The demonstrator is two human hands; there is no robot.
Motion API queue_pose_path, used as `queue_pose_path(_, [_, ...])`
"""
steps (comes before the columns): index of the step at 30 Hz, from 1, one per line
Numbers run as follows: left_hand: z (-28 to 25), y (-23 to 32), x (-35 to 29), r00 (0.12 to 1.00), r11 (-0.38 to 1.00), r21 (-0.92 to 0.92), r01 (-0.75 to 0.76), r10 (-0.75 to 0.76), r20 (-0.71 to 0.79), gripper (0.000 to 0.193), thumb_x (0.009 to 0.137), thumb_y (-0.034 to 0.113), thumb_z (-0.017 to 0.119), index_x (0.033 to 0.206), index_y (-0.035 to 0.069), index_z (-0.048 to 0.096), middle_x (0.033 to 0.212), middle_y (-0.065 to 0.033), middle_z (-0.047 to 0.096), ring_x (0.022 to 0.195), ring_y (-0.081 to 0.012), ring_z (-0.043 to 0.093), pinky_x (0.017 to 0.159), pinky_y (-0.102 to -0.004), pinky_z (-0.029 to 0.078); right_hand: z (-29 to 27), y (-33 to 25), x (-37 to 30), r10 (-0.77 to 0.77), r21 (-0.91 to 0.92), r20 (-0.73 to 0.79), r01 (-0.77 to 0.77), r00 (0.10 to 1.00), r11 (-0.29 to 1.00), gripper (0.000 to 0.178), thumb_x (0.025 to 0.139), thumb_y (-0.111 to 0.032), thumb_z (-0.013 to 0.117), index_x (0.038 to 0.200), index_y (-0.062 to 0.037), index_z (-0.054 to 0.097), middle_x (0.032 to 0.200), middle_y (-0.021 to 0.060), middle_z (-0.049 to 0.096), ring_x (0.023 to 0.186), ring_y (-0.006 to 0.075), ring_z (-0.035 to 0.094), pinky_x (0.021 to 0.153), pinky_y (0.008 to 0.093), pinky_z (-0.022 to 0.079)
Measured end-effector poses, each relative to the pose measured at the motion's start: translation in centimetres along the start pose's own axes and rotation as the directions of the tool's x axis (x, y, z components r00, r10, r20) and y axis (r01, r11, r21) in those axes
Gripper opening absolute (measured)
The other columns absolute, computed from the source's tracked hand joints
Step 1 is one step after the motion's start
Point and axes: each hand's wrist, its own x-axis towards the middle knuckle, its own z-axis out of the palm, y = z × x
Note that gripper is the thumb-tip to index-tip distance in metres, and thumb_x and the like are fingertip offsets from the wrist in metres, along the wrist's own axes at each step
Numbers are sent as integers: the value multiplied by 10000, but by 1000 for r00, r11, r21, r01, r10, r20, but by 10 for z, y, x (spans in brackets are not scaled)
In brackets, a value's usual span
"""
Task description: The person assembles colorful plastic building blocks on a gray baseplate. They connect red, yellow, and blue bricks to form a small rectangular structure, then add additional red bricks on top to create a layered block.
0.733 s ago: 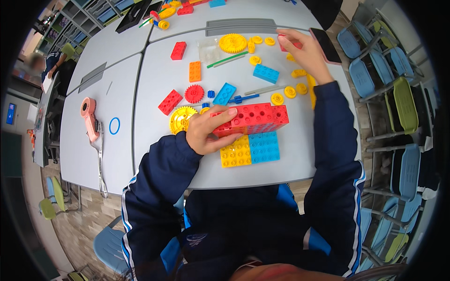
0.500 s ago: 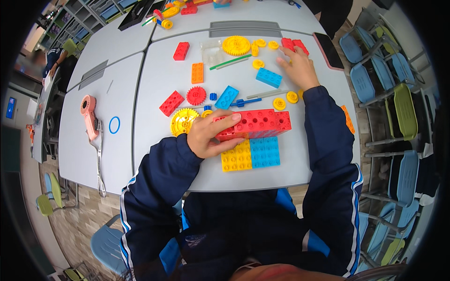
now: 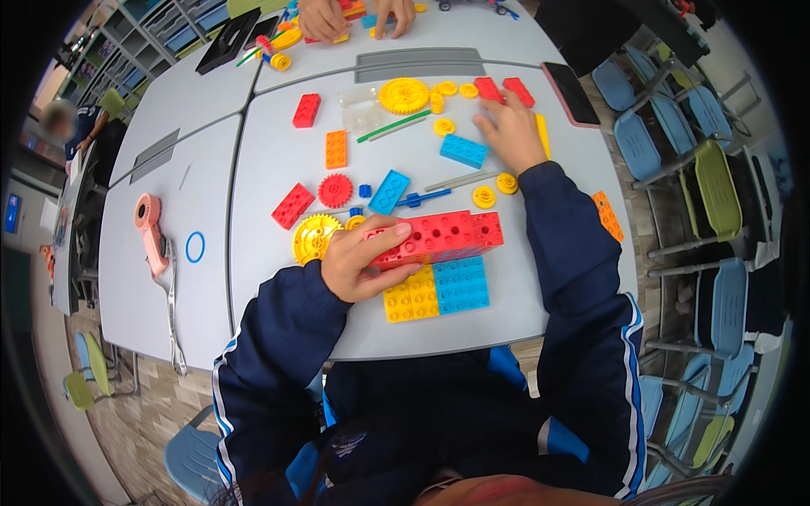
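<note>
Bricks and gears lie scattered over the grey table (image 3: 278, 278). The left hand (image 3: 359, 261) wraps the left end of a long red brick block (image 3: 443, 238), thumb along its top and fingers curled under its near edge, pressed around it. That block sits near the middle of the table, touching the yellow plate (image 3: 410, 299) and blue plate (image 3: 460, 285) at its 6 o'clock. A yellow gear (image 3: 312, 239) lies at the left hand's 9 o'clock, a red gear (image 3: 335, 191) at its 11 o'clock. The right hand (image 3: 510, 135) lies flat at the block's 1 o'clock, fingers spread loosely, gripping nothing, near a blue brick (image 3: 462, 151) at its 9 o'clock. Another person's hands (image 3: 325, 15) work at the table's far edge, 12 o'clock.
</note>
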Motion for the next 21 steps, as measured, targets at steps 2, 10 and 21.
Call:
queue_pose_path(2, [1, 0, 0, 1000, 1000, 3, -1, 1, -5, 674, 743, 112, 837, 1340, 86, 525, 1045, -190, 655, 752, -293, 703, 629, -307, 566, -1, 0, 1, 2, 29, -24, -1, 1000, 1000, 355, 847, -212, 690, 1153, -32, 685, 1265, 314, 554, 1167, 427, 558, 988, 466, 452])
queue_pose_path(10, [1, 0, 1, 1000, 1000, 7, 0, 0, 7, 705, 744, 112, 838, 1364, 116, 502, 1060, -192, 651, 755, -295, 707, 636, -305, 573, -11, -6, 2, 16, 94, -67, -10, 998, 996, 319, 846, -148, 682, 1145, -37, 692, 1218, 258, 589, 1140, 393, 565, 981, 428, 463])
queue_pose_path(21, [1, 0, 0, 1000, 1000, 20, -3, 3, -10, 665, 744, 123, 836, 1335, 87, 534, 1045, -178, 656, 742, -279, 699, 610, -295, 559, -71, -47, 10, 6, 482, -134, 60, 991, 874, 145, 809, -44, 728, 951, -67, 741, 1099, 95, 674, 1033, 250, 647, 868, 359, 504])
